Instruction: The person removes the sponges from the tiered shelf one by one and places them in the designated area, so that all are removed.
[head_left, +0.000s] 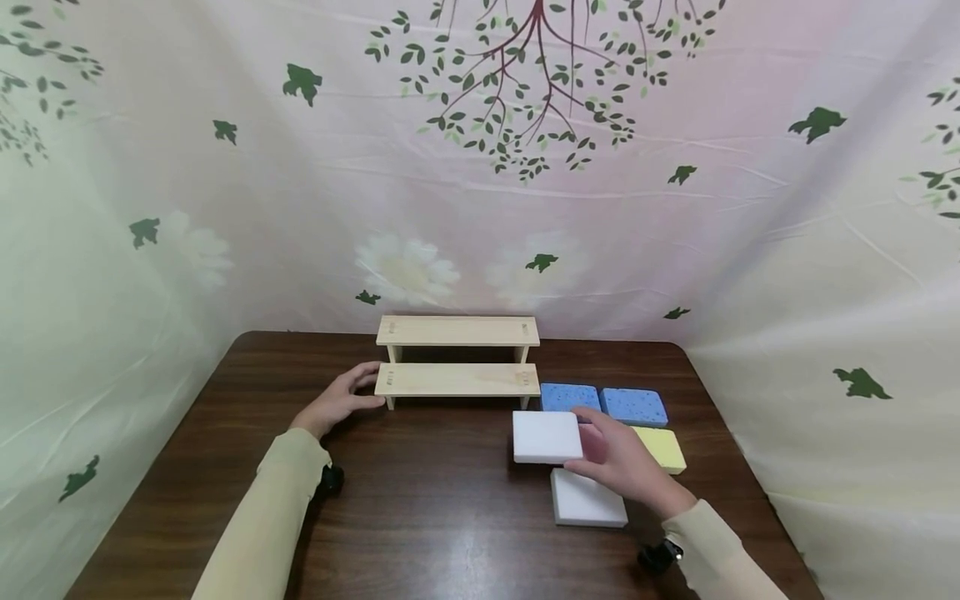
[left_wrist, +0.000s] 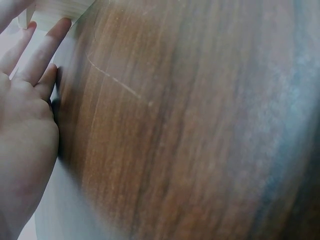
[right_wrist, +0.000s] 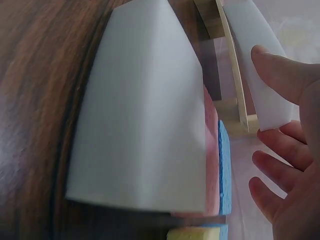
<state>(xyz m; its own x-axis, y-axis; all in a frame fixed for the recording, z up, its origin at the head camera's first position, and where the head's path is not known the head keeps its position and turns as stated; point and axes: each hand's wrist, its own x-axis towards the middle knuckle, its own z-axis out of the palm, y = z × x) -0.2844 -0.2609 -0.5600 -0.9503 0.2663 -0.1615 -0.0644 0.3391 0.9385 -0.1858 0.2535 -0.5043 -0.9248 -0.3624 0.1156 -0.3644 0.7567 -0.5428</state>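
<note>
My right hand [head_left: 626,462] pinches a white sponge block [head_left: 547,437] above the table, thumb on one face and fingers at its edge in the right wrist view. Just below it a second white sponge block [head_left: 588,500] lies on the table. Partly hidden behind the right hand is a pink sponge [head_left: 592,444]. At the left end of a two-step wooden stand [head_left: 457,381], my left hand [head_left: 341,400] has its fingertips at the lower step. Its fingers [left_wrist: 42,55] look extended in the left wrist view, some close against the pale wood.
Two blue sponges, one near the stand [head_left: 568,396] and one farther right [head_left: 634,407], lie behind a yellow sponge [head_left: 662,450]. The dark wooden table [head_left: 427,508] ends at a printed cloth backdrop [head_left: 465,208] with leaves and flowers.
</note>
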